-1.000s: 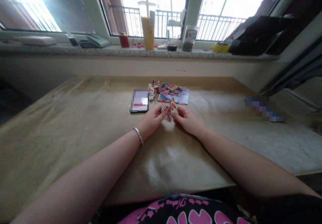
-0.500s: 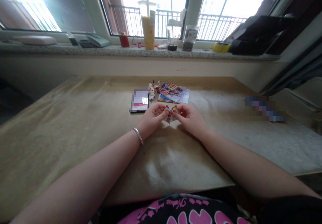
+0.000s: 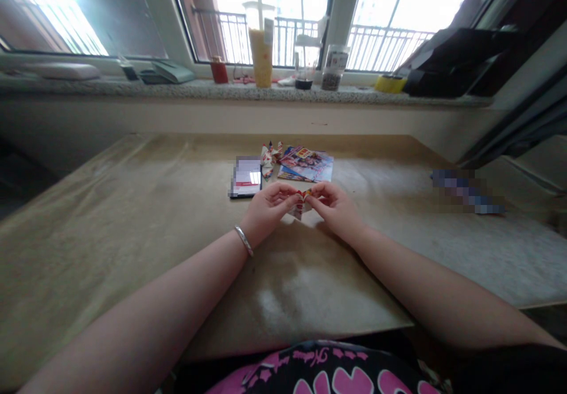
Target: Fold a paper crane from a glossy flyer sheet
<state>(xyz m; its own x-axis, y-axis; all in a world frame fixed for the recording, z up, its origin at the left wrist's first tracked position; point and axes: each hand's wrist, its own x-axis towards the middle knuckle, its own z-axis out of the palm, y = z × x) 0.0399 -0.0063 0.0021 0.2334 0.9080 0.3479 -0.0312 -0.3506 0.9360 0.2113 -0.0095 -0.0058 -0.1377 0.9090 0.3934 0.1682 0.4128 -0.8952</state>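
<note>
A small piece of folded paper (image 3: 299, 209), white with red and yellow print, is held between both hands above the table. My left hand (image 3: 273, 200), with a silver bangle at the wrist, pinches its left side between thumb and fingers. On the other side, my right hand (image 3: 330, 204) pinches the right edge the same way. Fingers cover much of the paper. Just beyond the hands lie several folded paper shapes (image 3: 269, 156) with similar print, beside a stack of colourful printed sheets (image 3: 310, 165).
A phone or tablet with a lit screen (image 3: 247, 176) rests left of the hands on the covered table (image 3: 133, 234). A blurred-out item (image 3: 467, 192) lies far right. The windowsill holds a tall yellow drink cup (image 3: 261, 57), a red-lidded jar (image 3: 218, 70) and a black bag (image 3: 447, 66).
The fingertips have shifted slightly on the folded paper, and its two upper points now sit closer together and lower. The other things stay where they were.
</note>
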